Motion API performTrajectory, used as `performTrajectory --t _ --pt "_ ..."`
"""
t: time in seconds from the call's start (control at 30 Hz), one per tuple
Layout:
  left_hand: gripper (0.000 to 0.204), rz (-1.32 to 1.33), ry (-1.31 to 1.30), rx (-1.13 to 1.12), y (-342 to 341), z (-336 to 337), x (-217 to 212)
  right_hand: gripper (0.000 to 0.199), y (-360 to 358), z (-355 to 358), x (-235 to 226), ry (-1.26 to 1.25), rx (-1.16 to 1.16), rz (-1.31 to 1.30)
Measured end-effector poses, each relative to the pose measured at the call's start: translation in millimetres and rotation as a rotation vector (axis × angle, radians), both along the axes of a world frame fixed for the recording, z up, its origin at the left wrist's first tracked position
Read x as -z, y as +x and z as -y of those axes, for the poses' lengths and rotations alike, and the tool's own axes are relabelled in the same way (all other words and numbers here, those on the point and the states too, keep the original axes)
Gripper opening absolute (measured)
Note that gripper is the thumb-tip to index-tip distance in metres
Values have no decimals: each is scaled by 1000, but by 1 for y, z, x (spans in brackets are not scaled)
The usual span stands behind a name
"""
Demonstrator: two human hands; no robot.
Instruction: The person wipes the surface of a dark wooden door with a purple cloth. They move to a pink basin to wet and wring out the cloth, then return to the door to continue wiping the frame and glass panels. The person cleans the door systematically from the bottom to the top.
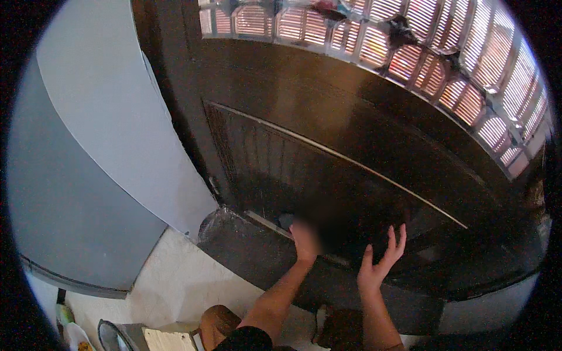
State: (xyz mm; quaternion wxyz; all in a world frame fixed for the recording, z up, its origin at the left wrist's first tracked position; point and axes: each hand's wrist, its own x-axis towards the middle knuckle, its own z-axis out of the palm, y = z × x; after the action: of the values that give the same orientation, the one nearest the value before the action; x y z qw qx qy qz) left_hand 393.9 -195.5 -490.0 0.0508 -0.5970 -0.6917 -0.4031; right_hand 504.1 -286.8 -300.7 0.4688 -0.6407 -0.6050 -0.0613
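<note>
A dark wooden door [351,152] with a grooved lower panel fills the space straight ahead of both hands. The left hand [304,240] reaches up against the panel's bottom edge; it is blurred, so its grip cannot be told. The right hand [380,260] hovers just beside it, open with fingers spread. Above the hands runs a latticed window [410,41]. Left of them stands a grey wall [99,146].
</note>
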Motion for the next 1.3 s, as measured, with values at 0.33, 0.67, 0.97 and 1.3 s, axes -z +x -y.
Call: performTrajectory --t 0.33,0.67,0.97,1.3 --pt "40 163 156 433 -34 -18 -183 69 -11 -27 11 -14 71 279" --pt "44 558 207 105 -92 -73 58 78 -8 -39 23 -51 136 507" --pt "61 843 -50 103 -106 -86 -86 81 -7 -44 18 -132 140 485" --pt "61 666 154 129 -143 -94 -62 93 -17 -54 9 -133 136 417"
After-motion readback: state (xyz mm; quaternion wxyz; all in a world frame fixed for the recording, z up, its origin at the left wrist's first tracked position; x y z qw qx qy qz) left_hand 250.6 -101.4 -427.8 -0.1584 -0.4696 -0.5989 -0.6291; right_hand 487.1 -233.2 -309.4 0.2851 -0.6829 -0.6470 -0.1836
